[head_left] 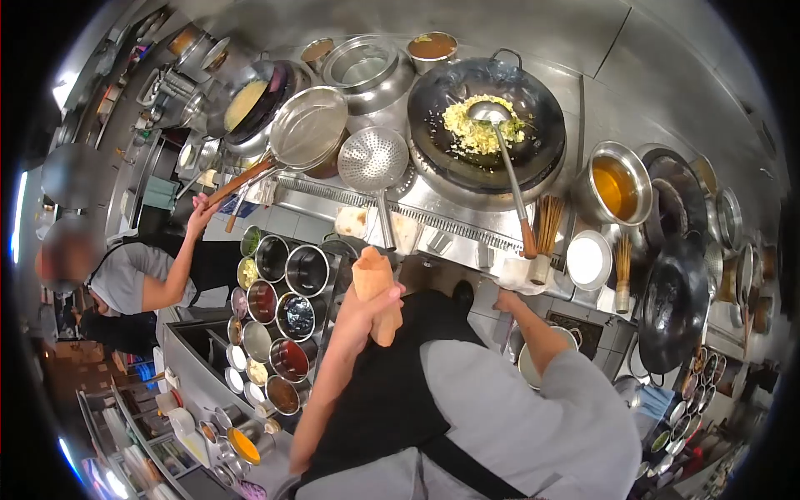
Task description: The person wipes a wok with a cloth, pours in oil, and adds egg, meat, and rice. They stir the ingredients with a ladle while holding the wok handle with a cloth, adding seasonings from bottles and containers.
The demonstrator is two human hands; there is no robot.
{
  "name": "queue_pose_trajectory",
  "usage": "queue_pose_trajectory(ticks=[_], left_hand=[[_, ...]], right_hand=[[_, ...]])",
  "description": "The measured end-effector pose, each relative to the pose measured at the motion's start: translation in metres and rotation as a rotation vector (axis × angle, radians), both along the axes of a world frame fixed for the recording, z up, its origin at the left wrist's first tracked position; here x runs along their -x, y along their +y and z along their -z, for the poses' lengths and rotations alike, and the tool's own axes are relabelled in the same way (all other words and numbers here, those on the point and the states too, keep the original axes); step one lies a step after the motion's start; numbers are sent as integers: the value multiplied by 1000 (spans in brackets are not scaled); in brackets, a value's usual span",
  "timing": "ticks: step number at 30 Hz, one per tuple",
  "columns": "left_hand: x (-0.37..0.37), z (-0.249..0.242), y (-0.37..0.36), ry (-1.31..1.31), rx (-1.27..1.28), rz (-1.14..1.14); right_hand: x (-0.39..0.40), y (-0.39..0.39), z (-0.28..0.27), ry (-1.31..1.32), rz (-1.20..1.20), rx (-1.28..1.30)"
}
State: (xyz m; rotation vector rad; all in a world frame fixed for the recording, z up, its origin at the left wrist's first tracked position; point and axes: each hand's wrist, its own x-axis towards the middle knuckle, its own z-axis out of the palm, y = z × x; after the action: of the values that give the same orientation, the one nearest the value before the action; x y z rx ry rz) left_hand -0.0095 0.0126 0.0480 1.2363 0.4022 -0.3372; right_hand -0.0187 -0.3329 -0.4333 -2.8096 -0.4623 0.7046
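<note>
My left hand (372,312) is closed around a tan, roll-shaped piece (374,275), held upright in front of my apron; its exact kind is not clear. My right hand (505,301) is low by the stove's front edge, close to a white cloth (521,273); its fingers are too small to read. Ahead of me a black wok (429,92) holds chopped yellow and green food (467,129). A ladle (511,171) rests in that food, its wooden handle over the stove edge. A perforated skimmer (373,158) lies left of the wok.
To the left, a co-worker's hand (200,212) is at the wooden handle of a mesh strainer (308,129). Several sauce pots (307,269) stand beside my left arm. On the right are a pot of amber liquid (617,190), bamboo brushes (548,229) and another wok (673,304).
</note>
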Motion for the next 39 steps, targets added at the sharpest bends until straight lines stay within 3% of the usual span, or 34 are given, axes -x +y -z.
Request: queue_pose_trajectory(ticks=[2, 3, 6, 9, 11, 13, 17, 19, 22, 28, 30, 33, 34, 36, 39], left_hand=[[-11, 3, -13, 50, -192, 117], [-18, 7, -22, 67, -201, 121], [-45, 24, -49, -20, -338, 176], [-84, 62, -63, -136, -531, 326], [-121, 78, -79, -400, -816, 480], [-158, 104, -89, -845, -1040, 444], [-203, 127, -99, -876, -1122, 603], [-203, 121, -103, -717, -1120, 631], [-203, 122, -100, -752, -1132, 625], [-203, 126, -103, -768, -1170, 623], [-202, 128, -103, -761, -1171, 632], [-201, 125, -103, -746, -1169, 635], [-200, 124, -104, -726, -1165, 633], [-203, 127, -103, -715, -1168, 650], [-200, 134, -102, -742, -1103, 587]], right_hand=[[-14, -6, 12, 270, 22, 45], [-15, -7, 19, 526, 41, 101], [-6, -2, 33, 396, 213, -27], [0, 9, -12, 272, 238, 29], [-2, 18, -42, 382, 265, 70], [-5, 20, -49, 469, 341, 124], [8, 5, -12, 392, 208, 118], [-1, 2, -20, 428, 225, 118], [-7, 8, -34, 546, 218, 107], [8, 10, -39, 358, 324, 157], [-6, 4, -43, 591, 297, 131], [-15, 6, -55, 722, 310, 154], [-10, 6, -60, 717, 314, 158], [8, 3, -68, 420, 429, 23], [14, -8, -66, 428, 375, -26]])
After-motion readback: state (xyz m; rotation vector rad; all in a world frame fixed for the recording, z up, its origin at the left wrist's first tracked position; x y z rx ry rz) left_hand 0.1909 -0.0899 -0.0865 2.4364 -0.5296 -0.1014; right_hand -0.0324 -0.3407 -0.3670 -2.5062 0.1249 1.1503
